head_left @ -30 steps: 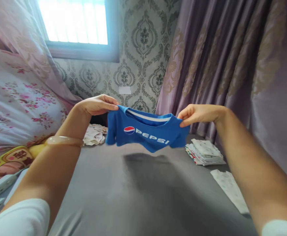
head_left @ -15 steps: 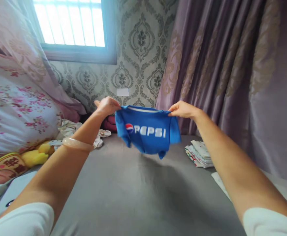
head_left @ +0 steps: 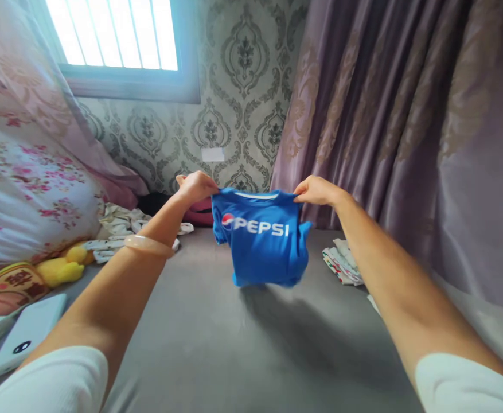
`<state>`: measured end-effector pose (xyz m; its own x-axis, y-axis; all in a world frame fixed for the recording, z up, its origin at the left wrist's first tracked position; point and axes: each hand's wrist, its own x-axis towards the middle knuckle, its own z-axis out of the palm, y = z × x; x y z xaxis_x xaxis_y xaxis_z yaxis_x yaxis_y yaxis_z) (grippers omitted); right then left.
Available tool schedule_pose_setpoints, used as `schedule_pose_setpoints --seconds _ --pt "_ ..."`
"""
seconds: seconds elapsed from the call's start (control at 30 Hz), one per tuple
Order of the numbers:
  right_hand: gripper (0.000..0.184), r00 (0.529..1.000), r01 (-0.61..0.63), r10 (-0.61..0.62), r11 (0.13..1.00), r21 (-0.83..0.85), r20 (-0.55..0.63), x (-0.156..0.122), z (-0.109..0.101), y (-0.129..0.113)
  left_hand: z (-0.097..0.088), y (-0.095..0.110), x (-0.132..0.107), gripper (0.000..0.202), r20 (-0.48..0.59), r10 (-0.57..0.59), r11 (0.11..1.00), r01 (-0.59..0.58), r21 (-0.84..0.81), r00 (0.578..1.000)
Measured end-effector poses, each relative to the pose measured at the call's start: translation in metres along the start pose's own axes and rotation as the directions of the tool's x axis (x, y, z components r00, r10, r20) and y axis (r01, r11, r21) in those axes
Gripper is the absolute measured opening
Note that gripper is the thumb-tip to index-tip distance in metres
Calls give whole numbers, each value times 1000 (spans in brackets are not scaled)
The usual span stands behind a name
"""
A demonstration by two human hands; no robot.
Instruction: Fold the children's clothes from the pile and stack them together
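Observation:
A small blue T-shirt [head_left: 268, 252] with a white PEPSI print hangs in the air over a grey bed sheet [head_left: 217, 344]. My left hand [head_left: 197, 188] is closed on one shoulder of the shirt, and my right hand [head_left: 318, 191] pinches the other shoulder. The collar lies between the two hands, facing up. Below, the hem is lifted off the sheet and casts a shadow on it.
Folded clothes [head_left: 343, 263] lie in a stack to the right. At the left are a heap of loose clothes [head_left: 124, 226], a yellow plush toy [head_left: 59, 269] and a pale blue device [head_left: 31, 330]. Purple curtains [head_left: 380, 103] hang at the right; a patterned wall [head_left: 245, 86] stands behind.
The shirt has dropped open, so more of its lower front shows and its hem hangs lower. My left hand has shifted slightly right; both hands keep their grip.

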<state>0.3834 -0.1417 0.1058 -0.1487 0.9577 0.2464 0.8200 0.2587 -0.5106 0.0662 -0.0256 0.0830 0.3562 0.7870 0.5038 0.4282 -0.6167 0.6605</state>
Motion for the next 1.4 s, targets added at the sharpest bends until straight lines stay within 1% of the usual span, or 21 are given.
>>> schedule_pose_setpoints --seconds 0.03,0.13,0.23,0.27,0.33,0.37,0.47,0.5,0.6,0.67,0.73,0.8,0.87,0.93,1.0,1.03,1.13,1.2,1.3,1.37,1.4 --pt "31 1000 -15 15 1000 -7 -10 -1 0 1 1 1 -1 38 -5 -11 999 11 -36 1000" --pt "36 1000 -7 6 999 49 13 -2 2 1 4 5 -2 42 90 -17 982 33 -184 996" --pt "35 998 -30 32 999 41 -49 -2 4 -1 6 7 -1 42 38 -23 983 30 -180 999" --pt "36 998 -24 28 998 56 -58 -2 5 -2 7 8 0 43 47 1 982 7 -189 999" --pt "39 999 -2 6 993 118 -41 -1 6 -2 9 8 0 44 125 56 973 -26 -229 991" --pt "39 999 -1 6 990 138 -37 -1 6 -2 10 8 -1 44 146 59 973 -24 -229 988" --pt "38 999 -25 30 991 134 -36 -1 8 -3 13 6 -3 41 113 13 977 11 -211 994" --pt "39 1000 -12 15 988 155 -21 -1 8 -4 14 5 -4 41 120 16 969 14 -245 993" --pt "45 999 32 -40 964 263 24 -1 9 -6 16 4 -7 41 201 19 940 51 -338 979" --pt "43 1000 19 -21 960 280 7 -1 9 -8 17 5 -8 40 171 -13 932 73 -355 985" --pt "41 1000 16 -18 952 306 5 -1 8 -10 18 7 -10 42 141 -17 891 79 -446 990" --pt "40 999 31 -34 936 350 2 -1 8 -10 19 10 -11 45 175 -17 824 113 -555 984" --pt "37 999 17 -5 936 353 -33 -2 8 -9 21 11 -11 43 194 -31 798 141 -586 980" --pt "36 999 -8 23 929 369 -37 -2 9 -6 24 10 -10 40 183 -2 786 115 -607 983" --pt "40 1000 -2 6 897 442 -9 -3 9 -3 26 7 -7 40 153 38 746 74 -662 988" --pt "41 1000 8 -4 881 473 -8 -2 10 -1 27 6 -5 40 128 35 738 61 -672 991" --pt "35 998 32 -3 874 484 -62 0 10 4 28 2 0 41 0 2 777 -2 -630 1000" --pt "36 997 66 -32 859 508 -75 2 9 6 29 1 2 41 -45 25 789 -48 -613 999" --pt "36 998 47 -17 866 498 -65 3 7 8 28 1 4 40 -76 100 828 -125 -546 992" --pt "33 999 -5 23 891 453 -35 3 7 9 25 2 4 36 -72 168 848 -182 -498 983" --pt "34 1000 -9 20 888 460 -19 3 7 10 24 2 4 34 -57 188 848 -192 -494 980"
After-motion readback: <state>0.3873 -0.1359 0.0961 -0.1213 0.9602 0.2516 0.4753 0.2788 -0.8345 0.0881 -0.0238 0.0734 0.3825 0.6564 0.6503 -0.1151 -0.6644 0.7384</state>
